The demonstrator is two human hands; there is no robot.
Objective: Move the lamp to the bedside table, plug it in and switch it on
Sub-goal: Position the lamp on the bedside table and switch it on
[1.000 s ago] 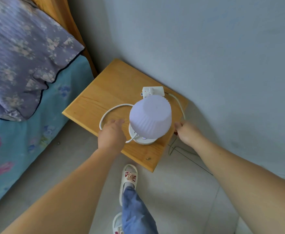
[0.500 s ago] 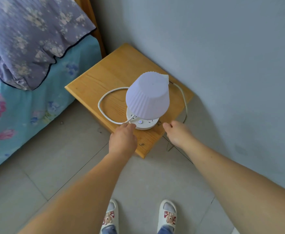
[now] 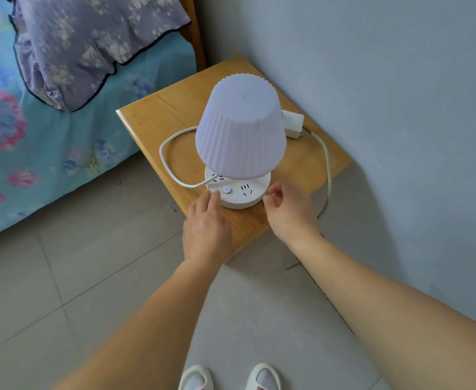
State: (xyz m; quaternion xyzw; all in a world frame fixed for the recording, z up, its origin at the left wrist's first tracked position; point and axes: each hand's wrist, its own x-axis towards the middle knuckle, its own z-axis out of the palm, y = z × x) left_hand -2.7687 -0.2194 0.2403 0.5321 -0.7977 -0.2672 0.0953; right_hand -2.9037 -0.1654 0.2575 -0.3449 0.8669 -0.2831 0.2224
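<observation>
A small lamp with a ribbed pale shade (image 3: 241, 128) stands on a round white base (image 3: 248, 194) that has sockets and a lit blue button (image 3: 226, 190). It rests near the front edge of the wooden bedside table (image 3: 160, 114). Its white cord (image 3: 165, 161) loops to the left on the tabletop. My left hand (image 3: 206, 226) is at the base's front left, fingertips touching it beside the button. My right hand (image 3: 290, 212) is at the base's right side, fingers loosely curled and holding nothing. A white plug block (image 3: 293, 123) lies behind the shade by the wall.
A second white cable (image 3: 327, 164) runs from the plug block down over the table's right edge to the floor. The bed (image 3: 34, 153) with a floral sheet and purple pillow (image 3: 90, 43) is to the left. The wall is close on the right. My slippers (image 3: 194, 378) are on the tiled floor.
The view has pulled back and tilted, so more of the lamp's base shows. Both hands have shifted from the lamp's sides to the front of its base.
</observation>
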